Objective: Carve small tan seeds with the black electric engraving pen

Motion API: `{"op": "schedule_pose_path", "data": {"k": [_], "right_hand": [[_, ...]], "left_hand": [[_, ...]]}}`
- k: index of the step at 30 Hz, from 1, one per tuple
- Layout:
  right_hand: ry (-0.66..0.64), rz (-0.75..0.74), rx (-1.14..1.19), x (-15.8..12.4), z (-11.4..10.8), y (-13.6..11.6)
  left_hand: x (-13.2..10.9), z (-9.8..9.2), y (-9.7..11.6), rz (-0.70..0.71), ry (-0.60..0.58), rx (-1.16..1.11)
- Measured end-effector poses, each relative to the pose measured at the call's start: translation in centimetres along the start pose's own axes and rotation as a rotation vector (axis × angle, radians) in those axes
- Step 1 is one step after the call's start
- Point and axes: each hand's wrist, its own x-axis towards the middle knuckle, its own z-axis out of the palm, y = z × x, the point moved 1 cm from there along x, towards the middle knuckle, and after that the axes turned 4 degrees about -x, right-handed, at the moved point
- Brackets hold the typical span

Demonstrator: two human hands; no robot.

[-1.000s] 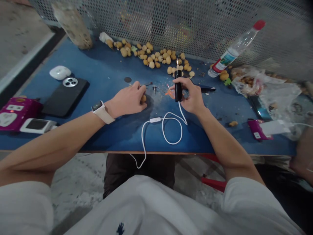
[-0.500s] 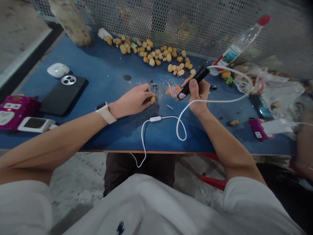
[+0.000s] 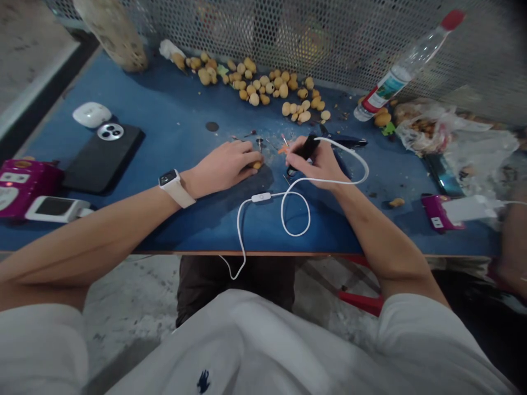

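Blue table [image 3: 185, 230] before a perforated metal screen [image 3: 337, 38]: 2 hands work just apart, the left hand [image 3: 222, 169] pinching what looks like a small tan nut [image 3: 257, 164] on the tabletop, the right hand [image 3: 319, 164] closed around a black corded pen-shaped tool [image 3: 308, 147].

No writing is legible, only a small navy polo-player emblem [image 3: 203, 381] on the white shirt [image 3: 247, 343].

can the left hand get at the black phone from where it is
Probably yes. Only bare blue tabletop lies between the left hand and the black phone, so the way looks free, though the hand would likely have to let go of the small brown seed first.
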Motion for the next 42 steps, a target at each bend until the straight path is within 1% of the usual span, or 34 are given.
{"op": "schedule_pose_path", "data": {"k": [4, 7, 9, 12, 14, 16, 19, 24, 27, 31, 32, 33, 34, 36, 38, 39, 40, 42], "right_hand": [[-0.076, -0.037, -0.020, 0.0, 0.0, 0.0], [-0.113, -0.031, 0.003, -0.1, -0.6, -0.5], [-0.146, -0.052, -0.008, -0.1, -1.2, -0.7], [-0.278, -0.074, -0.066, 0.2, -1.9, -0.6], [-0.385, -0.032, -0.086, 0.4, -2.2, -0.4], [-0.446, 0.016, -0.103, 0.5, -2.4, -0.1], [-0.484, 0.022, -0.114, 0.6, -2.6, -0.2], [-0.510, -0.005, -0.133, 0.6, -2.7, -0.1], [-0.527, -0.002, -0.225, 0.6, -2.6, 0.4], [-0.556, 0.011, -0.386, 0.5, -2.0, 1.1], [-0.526, 0.005, -0.420, 0.4, -1.7, 1.2], [-0.466, -0.006, -0.446, 0.4, -1.6, 1.3], [-0.378, -0.019, -0.459, 0.4, -1.4, 1.4], [-0.152, -0.054, -0.437, 0.4, -1.2, 1.4], [0.054, -0.109, -0.356, 0.3, -1.1, 1.1], [0.127, -0.140, -0.296, 0.2, -1.0, 0.8], [0.180, -0.160, -0.225, 0.0, -0.8, 0.4], [0.245, -0.154, -0.054, -0.4, -0.3, -0.4]], "left_hand": [[0.0, 0.2, -0.1, 0.019, -0.003, 0.032], [0.0, 0.3, -0.1, 0.026, -0.001, 0.036], [0.0, 0.3, 0.0, 0.033, -0.002, 0.028], [-0.1, 0.3, 0.2, 0.046, 0.007, 0.008], [-0.1, 0.3, 0.3, 0.056, 0.019, -0.006], [-0.2, 0.3, 0.3, 0.065, 0.028, -0.007], [-0.2, 0.3, 0.2, 0.068, 0.038, 0.003], [-0.2, 0.6, 0.1, 0.070, 0.066, -0.011], [-0.1, 0.7, 0.1, 0.075, 0.088, -0.015], [-0.1, 0.5, 0.1, 0.087, 0.083, -0.007], [-0.1, 0.5, 0.1, 0.090, 0.076, -0.003], [-0.1, 0.4, 0.1, 0.093, 0.067, 0.000], [-0.1, 0.4, 0.1, 0.095, 0.059, 0.003], [-0.1, 0.4, 0.1, 0.093, 0.040, 0.007], [0.0, 0.4, 0.2, 0.085, 0.021, 0.010], [0.0, 0.5, 0.3, 0.077, 0.016, 0.010], [0.0, 0.4, 0.4, 0.066, 0.014, 0.007], [0.0, 0.3, 0.4, 0.034, 0.021, -0.001]]}}
